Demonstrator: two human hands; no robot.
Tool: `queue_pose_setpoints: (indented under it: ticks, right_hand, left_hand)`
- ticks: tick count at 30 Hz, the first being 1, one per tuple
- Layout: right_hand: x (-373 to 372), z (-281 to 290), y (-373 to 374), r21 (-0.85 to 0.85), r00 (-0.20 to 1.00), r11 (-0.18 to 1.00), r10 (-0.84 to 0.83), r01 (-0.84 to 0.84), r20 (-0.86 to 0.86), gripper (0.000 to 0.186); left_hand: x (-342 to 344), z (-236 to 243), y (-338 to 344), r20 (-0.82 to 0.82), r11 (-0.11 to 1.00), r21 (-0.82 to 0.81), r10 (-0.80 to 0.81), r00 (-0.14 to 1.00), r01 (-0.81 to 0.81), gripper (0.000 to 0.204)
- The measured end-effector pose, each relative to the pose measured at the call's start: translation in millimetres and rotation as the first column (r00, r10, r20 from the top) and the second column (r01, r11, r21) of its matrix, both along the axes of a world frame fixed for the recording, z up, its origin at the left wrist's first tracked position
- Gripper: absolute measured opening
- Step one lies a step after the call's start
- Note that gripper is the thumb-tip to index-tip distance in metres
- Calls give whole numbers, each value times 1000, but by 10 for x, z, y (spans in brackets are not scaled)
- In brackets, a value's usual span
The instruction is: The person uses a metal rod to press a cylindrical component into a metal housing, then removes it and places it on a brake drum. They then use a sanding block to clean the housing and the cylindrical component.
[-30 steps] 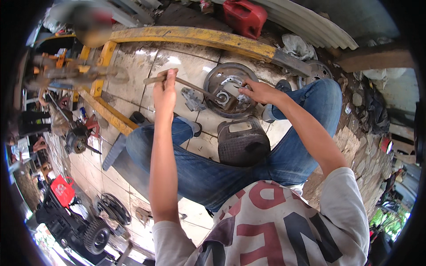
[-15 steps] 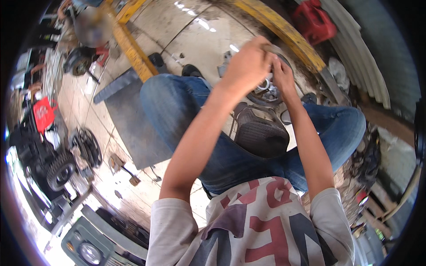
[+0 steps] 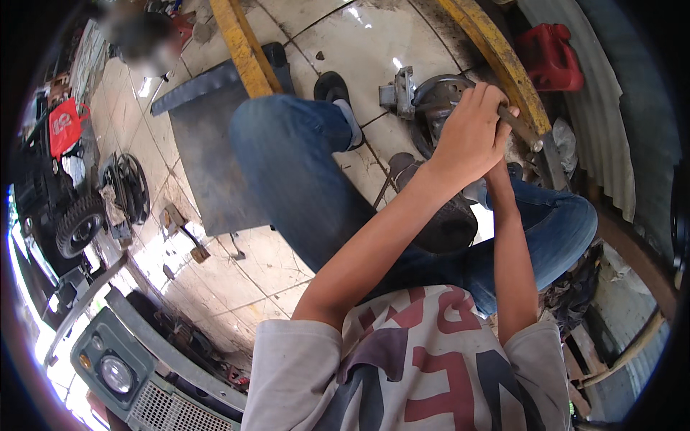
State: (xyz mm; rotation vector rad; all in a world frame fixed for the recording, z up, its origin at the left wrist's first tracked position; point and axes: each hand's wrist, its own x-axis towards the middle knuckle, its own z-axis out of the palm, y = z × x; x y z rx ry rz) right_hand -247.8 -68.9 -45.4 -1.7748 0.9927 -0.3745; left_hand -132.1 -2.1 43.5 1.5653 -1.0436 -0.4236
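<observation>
My left hand (image 3: 471, 136) is closed round a dark metal bar (image 3: 521, 129), which sticks out to the right and ends in a bright tip. Most of my right hand (image 3: 497, 174) lies behind the left one, and its fingers are hidden. Both hands are over a round, dark, greasy metal assembly (image 3: 435, 90) on the tiled floor, partly covered by the left hand. A grey metal block (image 3: 399, 93) sits at the assembly's left edge. Between my legs is a dark, rounded piece (image 3: 449, 226), partly behind my left forearm.
Yellow steel beams (image 3: 241, 43) stand at the left and along the right (image 3: 496, 54). A red jerrycan (image 3: 550, 57) is beside corrugated sheeting (image 3: 600, 108). A dark mat (image 3: 212, 158) lies left of my knee. Vehicle parts (image 3: 79, 226) and a green vehicle front (image 3: 115, 359) are further left.
My hands have moved right and slightly nearer, with the left now overlapping the right. The bar now shows clearly beyond the left fist. The whole view has shifted, uncovering more of the round assembly.
</observation>
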Motion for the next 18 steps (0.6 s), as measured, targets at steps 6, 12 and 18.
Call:
queue_pose_setpoints:
  ticks: [6, 12, 18]
  right_hand:
    - [-16, 183, 194, 156, 990, 979, -123, 132, -66, 49]
    - [-63, 137, 213, 132, 987, 981, -129, 141, -90, 40]
    - [-91, -94, 271, 79, 966, 964, -250, 254, -59, 40]
  left_hand:
    - [-76, -28, 46, -33, 1000, 10, -23, 999, 24, 20]
    - [-93, -19, 101, -9, 998, 56, -18, 1000, 19, 14]
    - [112, 118, 60, -48, 943, 236, -228, 972, 233, 23]
